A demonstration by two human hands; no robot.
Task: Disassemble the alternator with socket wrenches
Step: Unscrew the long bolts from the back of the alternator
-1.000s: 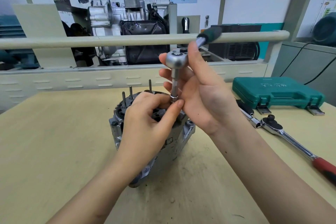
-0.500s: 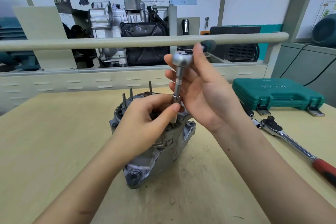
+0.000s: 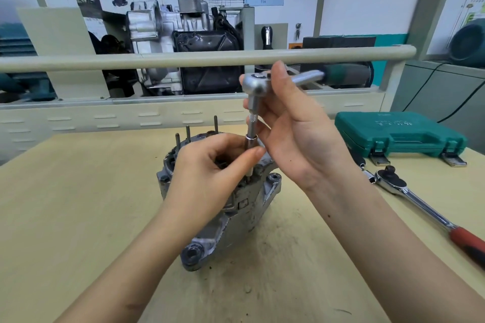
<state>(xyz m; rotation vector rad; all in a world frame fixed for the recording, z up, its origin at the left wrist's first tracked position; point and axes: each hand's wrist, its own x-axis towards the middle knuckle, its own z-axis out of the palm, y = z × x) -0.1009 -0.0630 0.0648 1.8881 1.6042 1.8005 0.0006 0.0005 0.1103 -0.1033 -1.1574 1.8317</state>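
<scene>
Grey cast-metal alternator [image 3: 252, 207] stands on the pale wooden bench [image 3: 78, 204], centre, three thin studs [image 3: 188, 133] rising from its far rim. I see my left hand [image 3: 210, 178] resting on its top, thumb and forefinger pinching the socket [image 3: 250, 149] at the foot of the extension bar [image 3: 253, 123]. My right hand [image 3: 296, 139] holds the ratchet wrench [image 3: 256, 84] upright, fingers curled behind the bar, thumb pressed against the head; its green handle [image 3: 338, 73] points right, blurred. Second ratchet, red grip [image 3: 409, 196], lies on the bench to the right, near a closed green tool case [image 3: 399, 136].
</scene>
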